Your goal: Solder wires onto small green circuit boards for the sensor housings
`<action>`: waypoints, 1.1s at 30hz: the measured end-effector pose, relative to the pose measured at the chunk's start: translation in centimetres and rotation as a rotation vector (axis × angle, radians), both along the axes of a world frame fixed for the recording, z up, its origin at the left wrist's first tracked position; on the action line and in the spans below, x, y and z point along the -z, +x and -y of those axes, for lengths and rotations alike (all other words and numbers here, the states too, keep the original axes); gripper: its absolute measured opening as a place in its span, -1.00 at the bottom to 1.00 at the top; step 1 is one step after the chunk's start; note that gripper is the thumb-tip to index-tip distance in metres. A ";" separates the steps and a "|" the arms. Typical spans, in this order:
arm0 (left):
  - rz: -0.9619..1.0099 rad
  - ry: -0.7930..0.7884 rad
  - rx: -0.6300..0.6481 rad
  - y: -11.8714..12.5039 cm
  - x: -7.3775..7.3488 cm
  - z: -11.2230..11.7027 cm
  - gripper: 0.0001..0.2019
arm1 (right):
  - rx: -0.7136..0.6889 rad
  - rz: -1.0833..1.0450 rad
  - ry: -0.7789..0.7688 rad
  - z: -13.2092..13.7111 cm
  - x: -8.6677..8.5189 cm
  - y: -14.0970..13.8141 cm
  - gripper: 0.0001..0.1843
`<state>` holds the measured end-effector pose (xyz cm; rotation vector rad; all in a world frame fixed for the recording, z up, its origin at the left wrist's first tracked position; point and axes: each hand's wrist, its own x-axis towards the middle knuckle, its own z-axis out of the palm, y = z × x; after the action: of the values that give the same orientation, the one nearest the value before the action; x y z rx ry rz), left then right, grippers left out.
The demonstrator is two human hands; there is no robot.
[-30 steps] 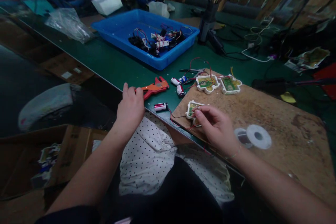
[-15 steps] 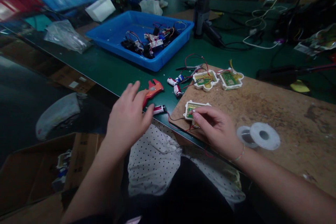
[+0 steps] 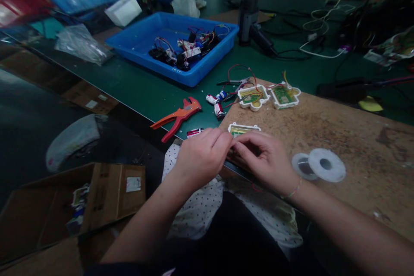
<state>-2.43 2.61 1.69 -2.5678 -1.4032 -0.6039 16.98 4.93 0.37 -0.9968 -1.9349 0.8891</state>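
My left hand (image 3: 202,155) and my right hand (image 3: 263,157) meet at the near edge of a worn brown board (image 3: 339,138), fingers pinched together over a small white-cased circuit board (image 3: 243,129) with thin red wires. What the fingertips pinch is hidden between them. An orange wire stripper (image 3: 177,116) lies alone on the green table, left of my left hand. A small red-and-white battery (image 3: 195,132) lies just beyond my left knuckles.
Two more white-cased circuit boards (image 3: 254,96) (image 3: 284,95) sit at the board's far edge, with loose batteries (image 3: 217,103) beside them. A blue tray (image 3: 145,41) of wired parts stands further back. A solder spool (image 3: 325,164) lies right of my hand. An open cardboard box (image 3: 74,207) sits below left.
My left hand let go of the orange wire stripper and moved right to meet my right hand at the white-cased board. The stripper now lies flat on the table.
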 end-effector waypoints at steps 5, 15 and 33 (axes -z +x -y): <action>0.316 0.078 -0.297 -2.7 0.1 -1.6 -0.73 | 0.050 -0.034 -0.109 0.2 0.1 -0.1 -0.83; 0.615 -0.214 -0.196 -2.2 0.2 -0.3 -0.64 | 0.111 -0.113 -0.204 0.4 0.2 -0.6 -0.85; 0.750 -0.291 -0.189 0.9 1.0 1.2 -0.90 | 0.120 -0.107 -0.228 0.6 0.6 -0.7 -0.82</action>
<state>-1.54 1.42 0.68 -2.4634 -2.0446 -1.5352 16.24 4.34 -0.25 -1.1600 -1.6927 1.0879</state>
